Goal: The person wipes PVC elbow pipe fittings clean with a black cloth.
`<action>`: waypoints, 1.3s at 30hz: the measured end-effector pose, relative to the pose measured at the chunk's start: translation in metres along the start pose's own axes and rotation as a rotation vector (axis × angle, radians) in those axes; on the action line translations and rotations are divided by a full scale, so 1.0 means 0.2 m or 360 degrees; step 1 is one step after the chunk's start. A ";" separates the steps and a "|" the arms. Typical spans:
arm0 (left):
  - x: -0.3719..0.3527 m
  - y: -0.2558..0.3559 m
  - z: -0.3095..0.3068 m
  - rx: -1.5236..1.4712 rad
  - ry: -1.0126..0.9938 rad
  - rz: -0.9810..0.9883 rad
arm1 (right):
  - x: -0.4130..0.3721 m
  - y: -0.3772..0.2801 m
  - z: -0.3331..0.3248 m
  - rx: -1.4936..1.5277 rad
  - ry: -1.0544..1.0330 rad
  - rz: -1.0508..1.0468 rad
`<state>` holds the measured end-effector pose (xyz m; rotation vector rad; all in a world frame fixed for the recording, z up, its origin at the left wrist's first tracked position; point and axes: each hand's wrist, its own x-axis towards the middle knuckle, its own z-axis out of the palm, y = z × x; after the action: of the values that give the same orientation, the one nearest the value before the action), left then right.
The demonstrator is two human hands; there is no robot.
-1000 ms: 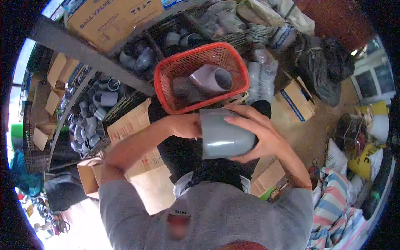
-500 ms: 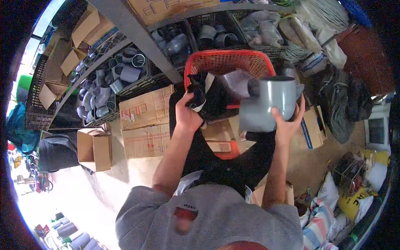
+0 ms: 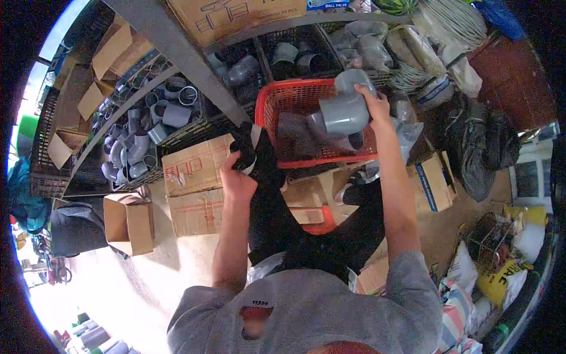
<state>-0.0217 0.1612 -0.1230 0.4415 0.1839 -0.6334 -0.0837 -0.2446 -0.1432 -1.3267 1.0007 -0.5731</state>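
Observation:
My right hand grips a large grey plastic pipe fitting, a tee or elbow with wide openings. It hangs over the red plastic basket, overlapping the basket's right half in this view. Inside the basket lie more grey fittings, partly hidden by the held one. To the left, my left hand is closed around a crumpled black item with white patches, beside the basket's left corner; its exact kind does not show.
Black crates of grey pipe fittings line the left and back. Flattened cardboard and an open carton lie on the left floor. A metal shelf post slants down toward the basket. Black bags and sacks stand at right.
My right hand has carried the pipe fitting forward and left, over the basket, and turned it. My left hand has drawn back left with the black item, away from the basket.

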 end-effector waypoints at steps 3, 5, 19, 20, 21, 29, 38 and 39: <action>-0.05 0.00 0.06 0.0071 0.0427 0.0016 | 0.03 0.02 0.13 0.0058 0.0020 0.0145; -0.07 -0.03 0.13 0.0133 0.0462 0.0058 | 0.00 0.01 0.15 0.0174 -0.0147 0.0275; -0.05 -0.19 0.24 0.0216 -0.0207 -0.0192 | -1.13 0.12 0.20 0.0234 -0.1302 -0.0300; -0.04 -0.19 0.25 0.0109 -0.0239 -0.0263 | -1.12 0.16 0.21 0.0275 -0.1271 -0.0338; -0.02 -0.18 0.26 0.0114 -0.0234 -0.0264 | -1.12 0.21 0.22 0.0316 -0.1235 -0.0376; 0.04 -0.06 0.40 0.0152 -0.0227 -0.0108 | -1.01 0.16 -0.03 0.0902 -0.1255 -0.0222; 0.01 -0.26 0.69 0.0630 -0.0557 -0.0403 | -1.00 -0.12 0.09 0.0689 -0.0970 -0.0985; 0.02 -0.26 0.72 0.0638 -0.0563 -0.0406 | -0.91 0.07 0.11 0.0644 -0.1097 -0.0848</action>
<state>-0.0455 0.0559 -0.0143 0.6882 -0.2326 -0.9940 -0.1559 -0.0792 -0.1089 -1.2779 -0.0450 -0.6068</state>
